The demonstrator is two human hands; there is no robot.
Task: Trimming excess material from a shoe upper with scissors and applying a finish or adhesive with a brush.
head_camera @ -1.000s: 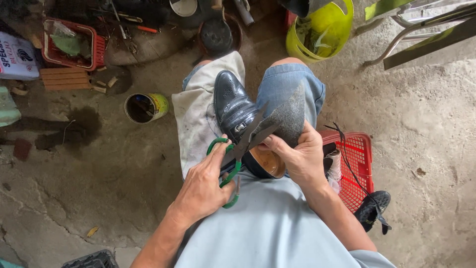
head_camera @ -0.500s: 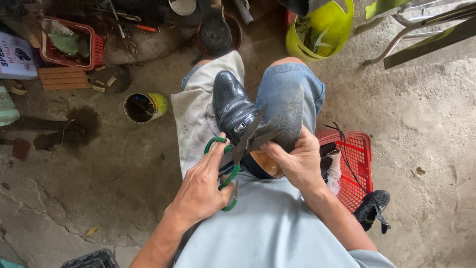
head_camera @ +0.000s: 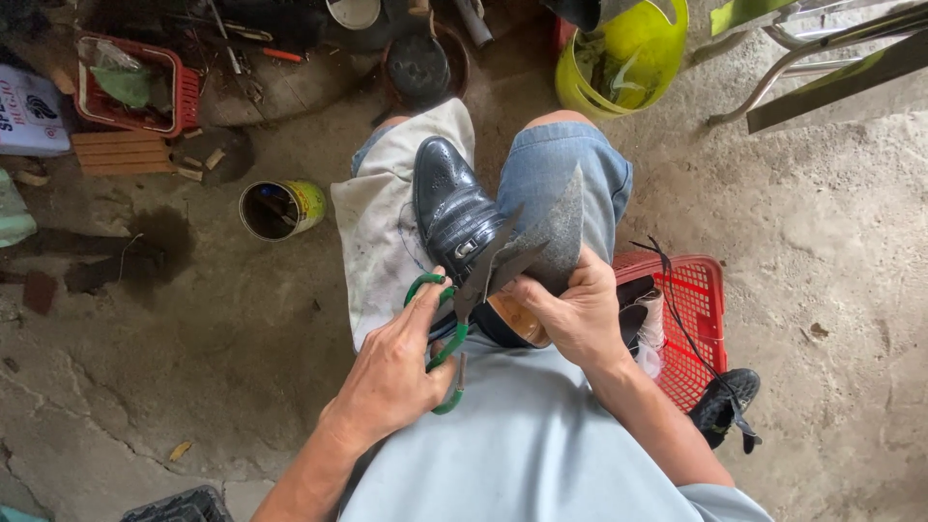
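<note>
Rough concrete floor (head_camera: 822,222), cracked, damp stains left; yellow bucket (head_camera: 628,58) top, red basket (head_camera: 691,319) right, red crate (head_camera: 130,87) and tin can (head_camera: 280,208) left; daylight

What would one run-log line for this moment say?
left hand: gripping green-handled scissors | right hand: holding dark sheet | scissors: blades at sheet edge | black shoe: on lap

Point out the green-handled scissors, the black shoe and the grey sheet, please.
green-handled scissors (head_camera: 447,343): head view, on the green handle loop.
black shoe (head_camera: 447,198): head view, on the toe cap.
grey sheet (head_camera: 559,237): head view, on its flat face.
</note>
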